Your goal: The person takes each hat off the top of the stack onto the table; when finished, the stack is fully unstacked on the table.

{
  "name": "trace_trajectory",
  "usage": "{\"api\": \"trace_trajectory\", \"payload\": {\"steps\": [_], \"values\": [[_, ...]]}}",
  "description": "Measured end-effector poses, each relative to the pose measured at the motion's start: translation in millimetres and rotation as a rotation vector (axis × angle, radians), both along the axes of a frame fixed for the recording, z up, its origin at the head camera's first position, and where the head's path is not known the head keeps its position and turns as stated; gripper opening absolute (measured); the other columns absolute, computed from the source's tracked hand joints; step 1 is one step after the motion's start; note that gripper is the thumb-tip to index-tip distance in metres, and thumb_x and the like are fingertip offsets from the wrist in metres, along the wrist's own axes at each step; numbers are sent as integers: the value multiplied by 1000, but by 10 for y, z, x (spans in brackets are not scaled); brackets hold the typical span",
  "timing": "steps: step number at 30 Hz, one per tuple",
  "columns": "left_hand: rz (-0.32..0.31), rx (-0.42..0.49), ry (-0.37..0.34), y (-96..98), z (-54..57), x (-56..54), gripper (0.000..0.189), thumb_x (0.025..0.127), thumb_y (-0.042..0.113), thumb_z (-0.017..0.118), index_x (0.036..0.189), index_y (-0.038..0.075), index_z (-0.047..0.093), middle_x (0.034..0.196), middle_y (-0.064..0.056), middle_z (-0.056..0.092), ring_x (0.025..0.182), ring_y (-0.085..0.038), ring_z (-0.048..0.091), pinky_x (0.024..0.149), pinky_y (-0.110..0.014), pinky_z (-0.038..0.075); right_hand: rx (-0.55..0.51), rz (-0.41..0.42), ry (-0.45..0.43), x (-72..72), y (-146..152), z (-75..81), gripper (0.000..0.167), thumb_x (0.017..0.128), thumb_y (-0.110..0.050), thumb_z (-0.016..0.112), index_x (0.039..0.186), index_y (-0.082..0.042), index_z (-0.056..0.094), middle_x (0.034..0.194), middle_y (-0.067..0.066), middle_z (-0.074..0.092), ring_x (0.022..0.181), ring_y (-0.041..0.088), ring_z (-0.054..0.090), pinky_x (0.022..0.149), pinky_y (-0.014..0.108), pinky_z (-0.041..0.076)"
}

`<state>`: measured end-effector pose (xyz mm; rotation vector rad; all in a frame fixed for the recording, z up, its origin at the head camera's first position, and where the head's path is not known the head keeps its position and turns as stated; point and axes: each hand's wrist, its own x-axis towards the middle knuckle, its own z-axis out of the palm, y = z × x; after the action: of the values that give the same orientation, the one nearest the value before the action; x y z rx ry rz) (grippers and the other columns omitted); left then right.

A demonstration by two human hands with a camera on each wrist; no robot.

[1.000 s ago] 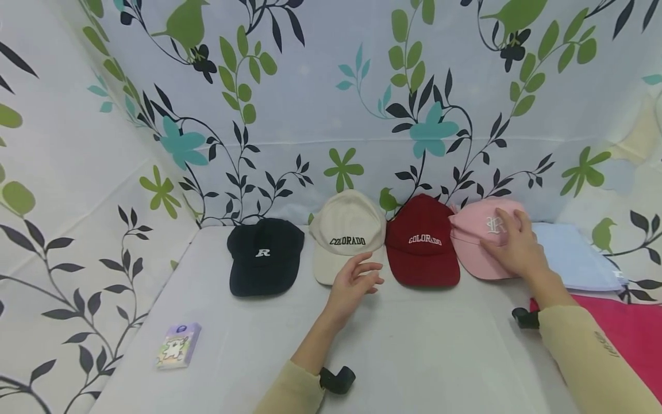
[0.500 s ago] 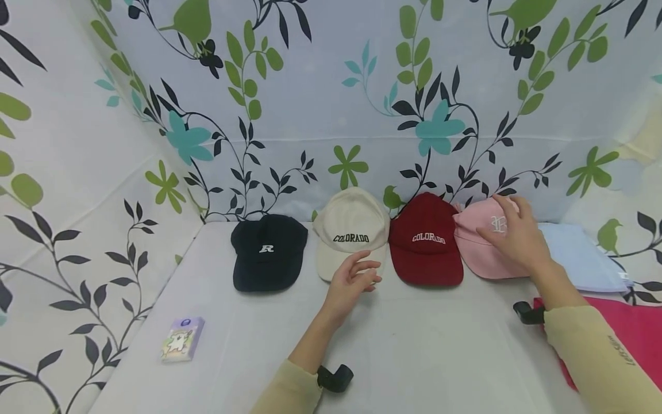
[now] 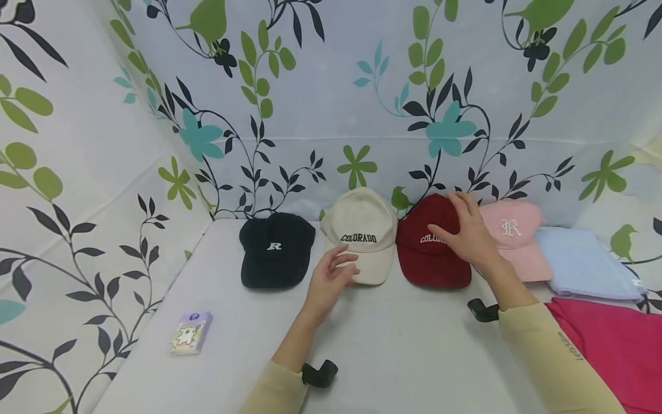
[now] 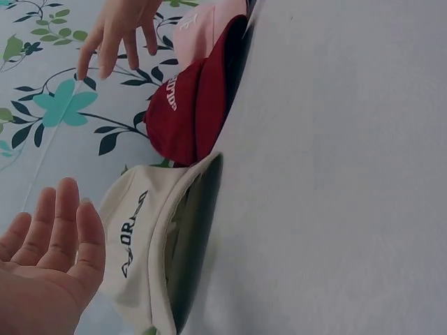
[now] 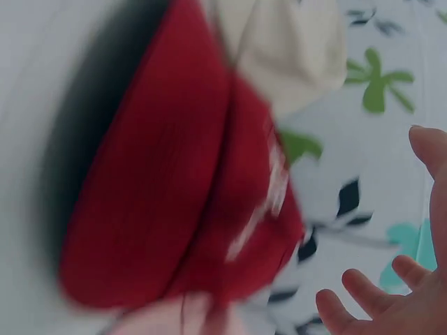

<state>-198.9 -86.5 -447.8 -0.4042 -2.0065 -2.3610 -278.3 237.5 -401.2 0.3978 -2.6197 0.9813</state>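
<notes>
Four caps would be a row: a black cap (image 3: 276, 267), a cream cap (image 3: 362, 218) and a dark red cap (image 3: 429, 267) lettered COLORADO, and a pink cap (image 3: 522, 247). My right hand (image 3: 472, 237) hovers in front of the red cap, hiding part of its lettering. In the right wrist view its fingers are spread, apart from the red cap (image 5: 160, 167), which looks blurred. My left hand (image 3: 327, 282) hangs before the cream cap's brim with relaxed fingers. The left wrist view shows that palm (image 4: 56, 258) holding nothing beside the cream cap (image 4: 133, 237).
Folded light blue cloth (image 3: 589, 264) lies right of the pink cap, with bright pink cloth (image 3: 610, 345) nearer. A small purple pack (image 3: 190, 333) sits at the table's left. Leaf-patterned fabric (image 3: 310, 103) hangs behind the white table (image 3: 403, 356).
My right hand has moved left from the pink cap to the red cap, and the pink cap stays in place. The left hand has shifted slightly left. The head view has turned a little.
</notes>
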Motion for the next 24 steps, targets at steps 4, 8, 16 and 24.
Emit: {"api": "trace_trajectory", "payload": {"steps": [4,8,16,24], "values": [[56,-24,18,-189,2,5,49,98,5,62,145,2,46,129,-27,59,99,-19,68,82,-27,54,-30,64,28,-20,-338,-5,80,93,-29,74,158,-15,29,158,18,23,143,42,26,106,69,31],[109,-45,44,-391,8,20,47,100,5,61,145,4,47,131,-30,57,99,-17,67,82,-27,54,-44,127,36,-39,-675,-9,80,92,-27,76,157,-15,31,158,16,22,143,38,27,108,64,33],[203,-61,73,-769,-10,60,48,101,3,60,146,3,44,132,-26,58,99,-16,68,82,-28,55,-90,231,41,-64,-1235,9,80,92,-30,76,157,-17,32,157,11,27,139,33,34,106,59,39],[298,-122,57,-1207,-28,120,48,102,5,60,147,6,43,134,-19,57,103,-15,66,84,-27,55,-130,338,71,-122,-1733,-25,76,92,-27,76,155,-12,35,155,11,33,139,27,35,111,49,36]]}}
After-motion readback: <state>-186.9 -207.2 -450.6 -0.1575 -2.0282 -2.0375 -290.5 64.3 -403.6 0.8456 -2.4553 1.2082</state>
